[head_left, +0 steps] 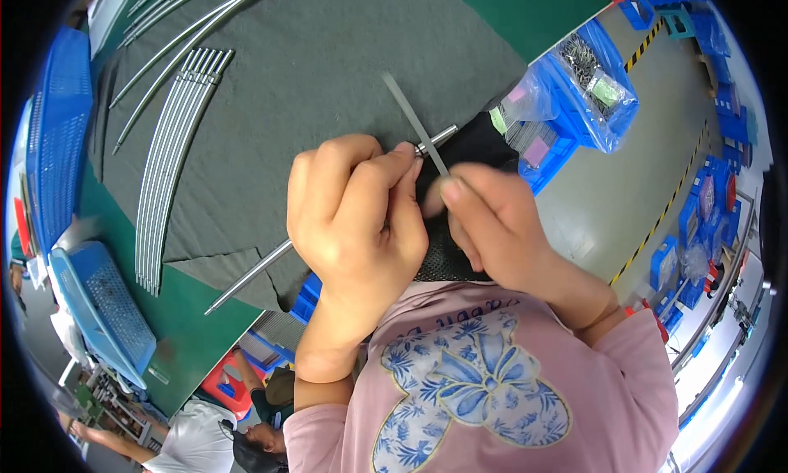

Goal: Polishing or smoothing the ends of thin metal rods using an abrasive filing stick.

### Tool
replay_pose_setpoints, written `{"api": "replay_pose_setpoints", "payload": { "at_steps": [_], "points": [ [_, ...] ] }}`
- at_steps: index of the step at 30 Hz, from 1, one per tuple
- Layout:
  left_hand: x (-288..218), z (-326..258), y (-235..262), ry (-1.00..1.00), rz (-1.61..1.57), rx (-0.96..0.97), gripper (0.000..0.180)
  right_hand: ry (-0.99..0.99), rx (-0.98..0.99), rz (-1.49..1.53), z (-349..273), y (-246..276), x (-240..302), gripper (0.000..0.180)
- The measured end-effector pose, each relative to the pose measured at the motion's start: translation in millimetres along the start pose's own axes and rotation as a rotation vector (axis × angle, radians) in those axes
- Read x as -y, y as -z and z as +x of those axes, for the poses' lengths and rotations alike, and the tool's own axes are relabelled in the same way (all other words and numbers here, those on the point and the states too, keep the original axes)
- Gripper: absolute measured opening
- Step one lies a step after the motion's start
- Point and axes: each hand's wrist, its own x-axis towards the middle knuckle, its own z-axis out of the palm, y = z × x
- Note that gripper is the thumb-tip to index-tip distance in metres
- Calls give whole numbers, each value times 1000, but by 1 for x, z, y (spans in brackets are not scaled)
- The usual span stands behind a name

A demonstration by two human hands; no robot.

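Note:
My left hand (355, 206) is closed around a slim metal rod (251, 277), which slants from the lower left up to the right. The rod's shiny end (444, 135) sticks out past my thumb and fingertips. Pinched in my right hand (501, 218) is a thin, flat grey strip like a file (404, 105). It crosses the rod close to my left fingertips and appears to touch it. Motion slightly blurs my right fingers. The middle of the rod is hidden inside my left hand.
A dark grey cloth (271, 103) covers much of the green table (533, 13). Several similar rods (176, 157) lie side by side at left, with curved tubes (176, 46) beyond. Blue baskets (103, 309) stand far left. A blue bin (603, 103) of small metal parts is at right.

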Motion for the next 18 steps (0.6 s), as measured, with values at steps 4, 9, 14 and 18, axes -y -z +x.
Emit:
{"api": "replay_pose_setpoints", "payload": {
  "at_steps": [4,9,14,18],
  "points": [
    [-3,-1,0,-8,4,4,20,53,-16,-76,-4,5,-5,22],
    [-1,1,0,16,-15,9,19,104,-72,-79,2,-7,-12,21],
    [0,0,-1,-15,-2,5,19,140,-24,-69,8,-1,-1,20],
    [1,1,-1,-12,-25,8,19,129,-31,-120,-4,-2,-18,21]
  ]
}}
